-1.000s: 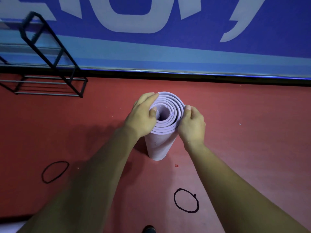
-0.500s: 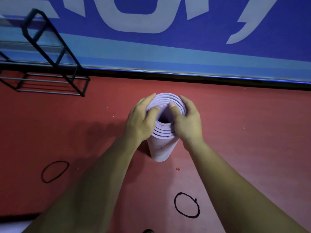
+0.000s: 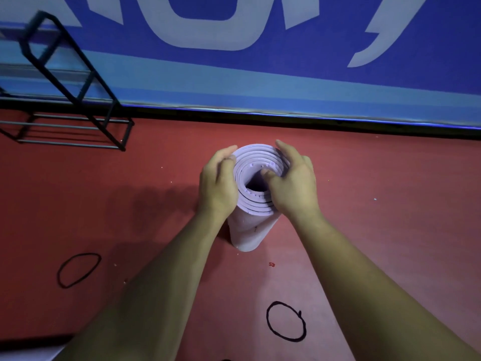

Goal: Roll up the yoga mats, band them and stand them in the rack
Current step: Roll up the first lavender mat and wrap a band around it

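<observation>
A rolled lilac yoga mat (image 3: 247, 230) stands upright on the red floor, its spiral top end facing me. My left hand (image 3: 218, 183) wraps round the left side of the roll's top. My right hand (image 3: 294, 186) holds the right side, with its thumb hooked into the hollow centre and its fingers over the outer layers. Two black elastic bands lie on the floor: one (image 3: 78, 269) at the left and one (image 3: 286, 321) near my right forearm. The black metal rack (image 3: 78, 126) stands at the far left against the wall.
A blue wall with large white lettering (image 3: 260, 61) runs across the back, with a dark skirting strip along the floor. Small bits of debris dot the red floor. A pale corner shows at the bottom left edge.
My left thumb has come out of the roll's centre and that hand now sits on the outer left side. My right hand has shifted farther round the right side, and the inner turns look tighter.
</observation>
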